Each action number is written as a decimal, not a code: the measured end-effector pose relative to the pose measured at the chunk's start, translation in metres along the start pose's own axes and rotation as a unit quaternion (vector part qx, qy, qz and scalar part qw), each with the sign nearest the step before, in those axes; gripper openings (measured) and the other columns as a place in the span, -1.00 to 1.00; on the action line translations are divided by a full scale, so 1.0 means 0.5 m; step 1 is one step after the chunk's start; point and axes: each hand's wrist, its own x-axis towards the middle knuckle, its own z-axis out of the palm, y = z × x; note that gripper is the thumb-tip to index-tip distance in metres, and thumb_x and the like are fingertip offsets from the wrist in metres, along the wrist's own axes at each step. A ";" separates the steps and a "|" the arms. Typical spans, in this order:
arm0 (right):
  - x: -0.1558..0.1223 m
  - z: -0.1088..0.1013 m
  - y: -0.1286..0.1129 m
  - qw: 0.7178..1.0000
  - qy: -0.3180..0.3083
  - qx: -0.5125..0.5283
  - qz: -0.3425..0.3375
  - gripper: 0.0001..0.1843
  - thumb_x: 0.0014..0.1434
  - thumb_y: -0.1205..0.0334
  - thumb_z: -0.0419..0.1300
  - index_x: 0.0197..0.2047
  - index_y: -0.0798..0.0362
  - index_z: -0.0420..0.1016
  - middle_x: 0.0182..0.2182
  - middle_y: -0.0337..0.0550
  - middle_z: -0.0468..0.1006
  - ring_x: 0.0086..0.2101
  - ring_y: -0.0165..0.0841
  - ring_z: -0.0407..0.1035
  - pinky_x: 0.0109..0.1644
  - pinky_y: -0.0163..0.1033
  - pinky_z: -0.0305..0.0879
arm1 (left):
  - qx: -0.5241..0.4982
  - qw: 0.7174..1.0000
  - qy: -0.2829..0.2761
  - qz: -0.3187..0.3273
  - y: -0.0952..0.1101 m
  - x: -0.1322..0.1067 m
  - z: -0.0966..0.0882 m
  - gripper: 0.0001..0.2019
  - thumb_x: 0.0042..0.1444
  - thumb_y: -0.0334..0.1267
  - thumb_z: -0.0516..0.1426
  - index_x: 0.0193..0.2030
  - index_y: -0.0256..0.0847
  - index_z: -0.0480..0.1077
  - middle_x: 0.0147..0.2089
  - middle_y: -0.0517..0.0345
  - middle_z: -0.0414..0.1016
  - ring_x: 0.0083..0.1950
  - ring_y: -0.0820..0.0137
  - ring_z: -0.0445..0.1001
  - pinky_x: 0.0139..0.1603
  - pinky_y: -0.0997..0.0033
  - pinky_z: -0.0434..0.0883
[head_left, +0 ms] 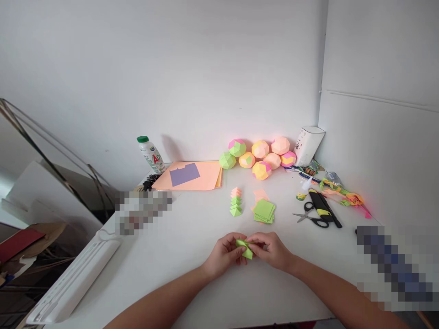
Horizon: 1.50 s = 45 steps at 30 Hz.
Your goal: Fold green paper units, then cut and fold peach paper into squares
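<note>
Near the front of the white table, my left hand and my right hand meet at a small piece of green paper, partly folded. Fingers and thumbs of both hands pinch it from either side, and some of it is hidden behind them. Beyond it lies a stack of square green paper sheets, with peach sheets partly under it. Left of that stack stands a row of small folded paper pieces, green in front and peach behind.
Several colourful paper balls sit against the wall. Scissors, a glue bottle and a black-and-yellow cutter lie right. Peach sheets and a green-capped bottle are back left. A long white device lines the left edge.
</note>
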 end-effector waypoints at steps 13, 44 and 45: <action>0.000 0.001 -0.012 1.000 -0.012 0.024 0.006 -0.76 0.20 0.09 0.11 -0.26 0.06 0.51 -0.47 -0.17 0.55 -0.45 -0.36 0.43 -0.37 -0.27 0.37 | 0.013 1.000 -0.011 0.013 0.002 0.002 0.004 -0.71 0.09 -0.05 0.20 -0.26 -0.23 0.29 -0.42 0.14 0.51 -0.46 0.43 0.46 -0.49 0.47 0.33; 0.000 0.011 -0.005 0.994 0.003 0.085 0.075 -0.72 0.14 0.02 0.19 -0.33 0.09 0.37 -0.49 -0.18 0.54 -0.51 -0.39 0.43 -0.43 -0.29 0.32 | 0.180 0.972 0.038 0.143 0.012 -0.008 0.002 -0.81 0.18 -0.17 0.14 -0.23 -0.11 0.59 -0.29 0.04 0.55 -0.25 0.34 0.50 -0.22 0.36 0.43; 0.000 0.011 -0.005 0.993 0.004 0.087 0.076 -0.72 0.14 0.02 0.19 -0.34 0.09 0.37 -0.49 -0.19 0.54 -0.52 -0.39 0.42 -0.44 -0.30 0.31 | 0.183 0.971 0.039 0.146 0.011 -0.008 0.002 -0.81 0.18 -0.18 0.14 -0.23 -0.11 0.58 -0.29 0.05 0.55 -0.25 0.34 0.50 -0.23 0.37 0.43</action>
